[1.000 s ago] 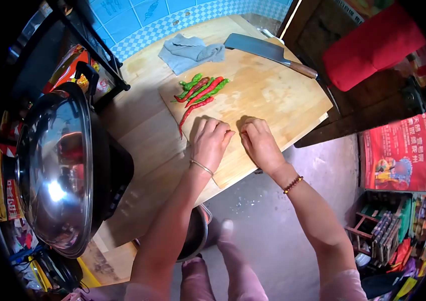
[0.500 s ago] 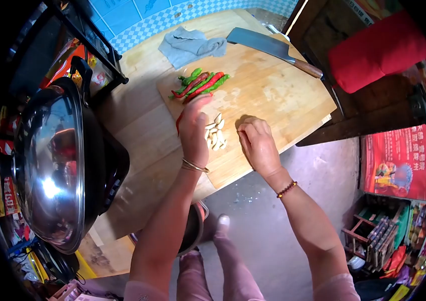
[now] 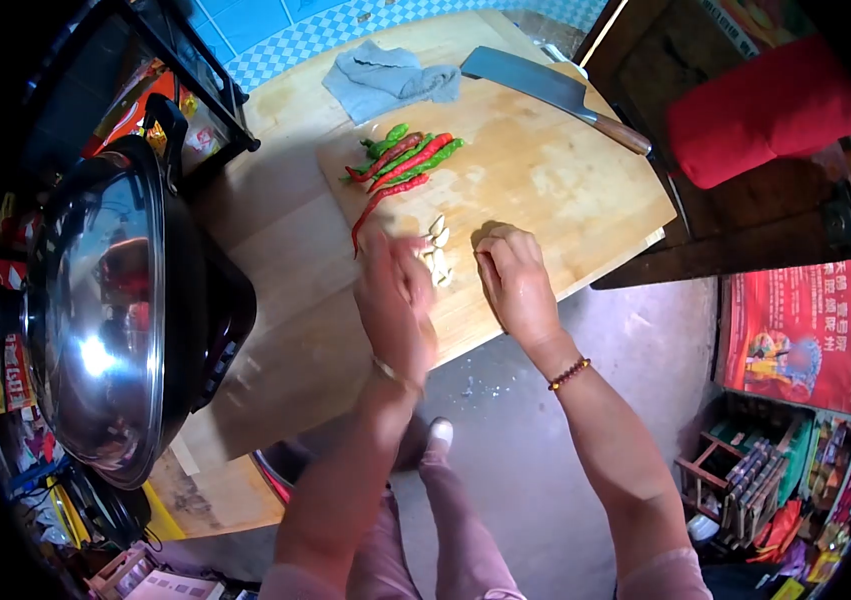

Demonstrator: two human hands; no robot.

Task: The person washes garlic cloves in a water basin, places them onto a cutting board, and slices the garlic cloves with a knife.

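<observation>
My left hand (image 3: pixel 393 295) is over the board's near left side, its fingers smeared by motion. It is beside several peeled garlic cloves (image 3: pixel 439 232) and hides some of them. Curled with the fingertips down, my right hand (image 3: pixel 518 278) rests at the board's near edge, right of the garlic; whatever its fingers hold is hidden. Red and green chili peppers (image 3: pixel 415 158) lie grouped beyond my left hand, one red chili bent toward it. Everything sits on a wooden cutting board (image 3: pixel 585 190).
A cleaver (image 3: pixel 535 84) lies across the board's far right edge, near a grey cloth (image 3: pixel 385 82). At left stands a wok with a shiny domed lid (image 3: pixel 95 310), next to a black rack (image 3: pixel 195 70). A red bundle (image 3: pixel 765 105) is at right.
My left hand has drawn back toward me from beside the chilies, uncovering the bent red one. My right hand has stayed almost in place. The view has shifted slightly.
</observation>
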